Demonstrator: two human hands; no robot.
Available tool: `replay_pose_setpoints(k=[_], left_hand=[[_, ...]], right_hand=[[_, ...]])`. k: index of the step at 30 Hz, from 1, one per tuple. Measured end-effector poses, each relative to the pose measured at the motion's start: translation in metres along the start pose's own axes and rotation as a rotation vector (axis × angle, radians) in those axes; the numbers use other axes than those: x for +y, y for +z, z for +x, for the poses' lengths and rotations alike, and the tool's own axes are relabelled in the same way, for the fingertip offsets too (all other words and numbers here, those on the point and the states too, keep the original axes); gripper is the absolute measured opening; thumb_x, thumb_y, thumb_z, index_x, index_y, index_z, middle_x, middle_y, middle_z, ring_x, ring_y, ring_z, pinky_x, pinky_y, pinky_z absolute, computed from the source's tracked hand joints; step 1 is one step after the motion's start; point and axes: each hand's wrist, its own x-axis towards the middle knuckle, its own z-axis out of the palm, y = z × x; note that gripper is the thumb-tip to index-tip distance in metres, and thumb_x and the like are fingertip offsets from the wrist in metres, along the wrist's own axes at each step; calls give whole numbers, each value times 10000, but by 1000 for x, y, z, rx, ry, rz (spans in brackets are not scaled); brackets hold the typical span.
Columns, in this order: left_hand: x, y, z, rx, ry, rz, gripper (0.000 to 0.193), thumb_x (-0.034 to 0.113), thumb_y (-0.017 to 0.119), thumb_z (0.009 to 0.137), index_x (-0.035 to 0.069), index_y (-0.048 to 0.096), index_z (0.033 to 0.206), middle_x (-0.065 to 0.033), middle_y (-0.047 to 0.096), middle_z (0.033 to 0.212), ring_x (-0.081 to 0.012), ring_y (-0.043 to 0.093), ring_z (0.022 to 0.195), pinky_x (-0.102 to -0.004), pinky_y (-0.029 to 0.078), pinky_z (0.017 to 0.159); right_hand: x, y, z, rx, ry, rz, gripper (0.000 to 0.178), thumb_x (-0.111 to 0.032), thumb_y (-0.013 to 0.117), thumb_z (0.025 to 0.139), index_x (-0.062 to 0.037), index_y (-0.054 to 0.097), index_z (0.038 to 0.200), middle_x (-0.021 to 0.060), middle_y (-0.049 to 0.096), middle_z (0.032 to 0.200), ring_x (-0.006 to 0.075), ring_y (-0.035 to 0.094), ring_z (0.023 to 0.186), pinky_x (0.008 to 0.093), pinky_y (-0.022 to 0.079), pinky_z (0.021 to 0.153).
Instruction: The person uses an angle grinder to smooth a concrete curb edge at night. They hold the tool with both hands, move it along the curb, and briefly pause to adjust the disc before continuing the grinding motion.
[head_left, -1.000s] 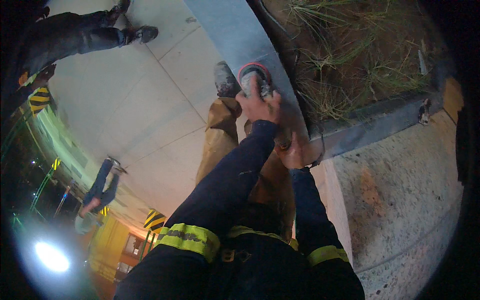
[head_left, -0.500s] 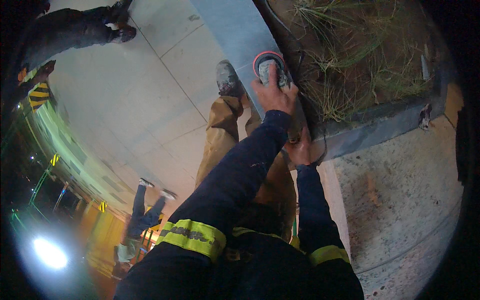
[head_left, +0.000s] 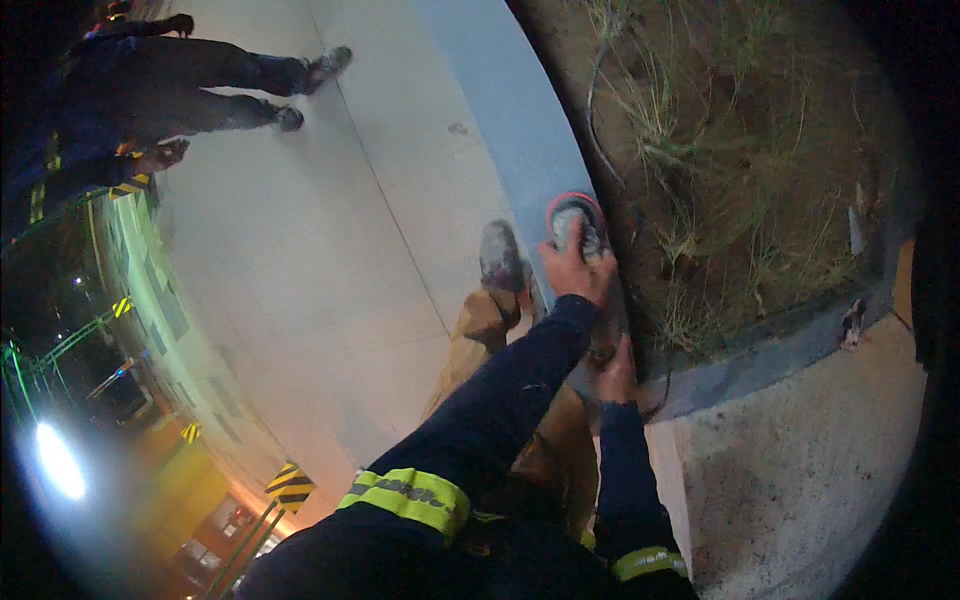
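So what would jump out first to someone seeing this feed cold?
The left hand grips a round grey tool with a red rim on the grey curb at centre. The right hand rests on the curb just below. Dry grass fills the bed on the right.

I was outdoors at night, on a street or plaza. Under me was pale paving (head_left: 330, 250) of big slabs, and beside it a raised planter with a grey kerb (head_left: 500, 110), dry soil and thin grass (head_left: 720, 180). Yellow-black striped barriers (head_left: 292, 486) and a bright lamp (head_left: 58, 462) stood further away.
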Motion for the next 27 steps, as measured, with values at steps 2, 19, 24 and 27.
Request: replay_pose_setpoints(k=[2, 19, 24, 27], left_hand=[[16, 1, 4, -23, 13, -82, 763, 227, 763, 634, 200, 470, 1337, -233, 414, 1120, -414, 491, 1006, -454, 438, 878], [155, -145, 16, -55, 183, -275, 744, 165, 778, 674, 154, 463, 1348, -207, 424, 1109, -356, 482, 994, -419, 432, 875], [125, -147, 142, -16, 194, -205, 738, 176, 776, 659, 184, 480, 1335, -219, 420, 1098, -379, 486, 980, -429, 433, 875], [91, -155, 224, -42, 155, -90, 755, 221, 781, 649, 189, 474, 1339, -227, 420, 1103, -402, 489, 998, -438, 438, 878]], right_hand=[[0, -19, -1, 72, -130, -476, 786, -136, 718, 732, -50, 304, 1395, 261, 537, 1216, 404, 556, 1073, 434, 455, 876], [-146, -23, -102, 122, -442, -254, 735, -115, 717, 734, 40, 310, 1327, 256, 603, 1050, 409, 597, 983, 427, 475, 815], [-147, 61, -11, 131, -509, -353, 793, -196, 718, 748, 61, 273, 1351, 284, 595, 1045, 452, 588, 970, 451, 474, 800], [-204, 133, 20, 96, -359, -413, 779, -128, 690, 750, 85, 248, 1355, 299, 581, 1050, 473, 566, 977, 469, 456, 832]])
